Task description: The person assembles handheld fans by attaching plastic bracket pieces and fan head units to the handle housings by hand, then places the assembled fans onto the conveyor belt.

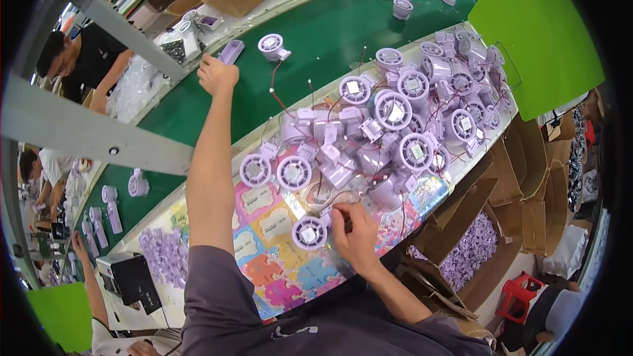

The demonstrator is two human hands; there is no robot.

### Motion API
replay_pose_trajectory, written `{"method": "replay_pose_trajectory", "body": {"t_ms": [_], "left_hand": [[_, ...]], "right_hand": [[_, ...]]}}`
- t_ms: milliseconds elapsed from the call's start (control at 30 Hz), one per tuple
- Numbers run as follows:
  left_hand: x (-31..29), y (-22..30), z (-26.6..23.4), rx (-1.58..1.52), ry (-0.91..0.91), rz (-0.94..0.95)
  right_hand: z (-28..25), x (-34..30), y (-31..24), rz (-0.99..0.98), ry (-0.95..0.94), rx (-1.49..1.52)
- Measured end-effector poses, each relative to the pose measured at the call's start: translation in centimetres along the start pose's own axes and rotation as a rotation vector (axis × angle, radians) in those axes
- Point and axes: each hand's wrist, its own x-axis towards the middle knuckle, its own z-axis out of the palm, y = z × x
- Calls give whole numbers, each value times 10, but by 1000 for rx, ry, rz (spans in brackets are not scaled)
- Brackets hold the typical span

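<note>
My left hand is stretched out over the green conveyor belt, its fingers closed at the near end of a lilac, open-topped handle shell. Just right of that shell, a round lilac fan head with a trailing red wire lies on the belt. My right hand is low over the puzzle-patterned mat, fingers curled in at the short neck of another lilac fan head; the fingertips are partly hidden. Beyond it, a heap of lilac fan heads with red wires covers the bench.
A green conveyor belt curves behind the bench, carrying several lilac parts. A grey metal post juts in at left. Small lilac pieces lie by a black box. Cardboard boxes stand at right. Other people sit at left.
</note>
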Motion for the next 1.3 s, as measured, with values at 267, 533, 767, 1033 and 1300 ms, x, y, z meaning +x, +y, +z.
{"method": "replay_pose_trajectory", "body": {"t_ms": [267, 533, 767, 1033, 1300], "left_hand": [[-7, 8, -19, 70, -142, 42], [-144, -9, -159, -446, 5, 250], [-277, -131, -245, -675, -339, 332], [-300, -211, -238, -592, -520, 444], [-314, -206, -198, -532, -43, 250]], "right_hand": [[1, 6, 1, -44, -12, -66], [0, 0, -3, -99, 60, -50], [-2, -10, 5, -221, 139, -28], [10, 37, -44, -842, -70, -29], [112, 267, -115, -937, -262, -791]]}}
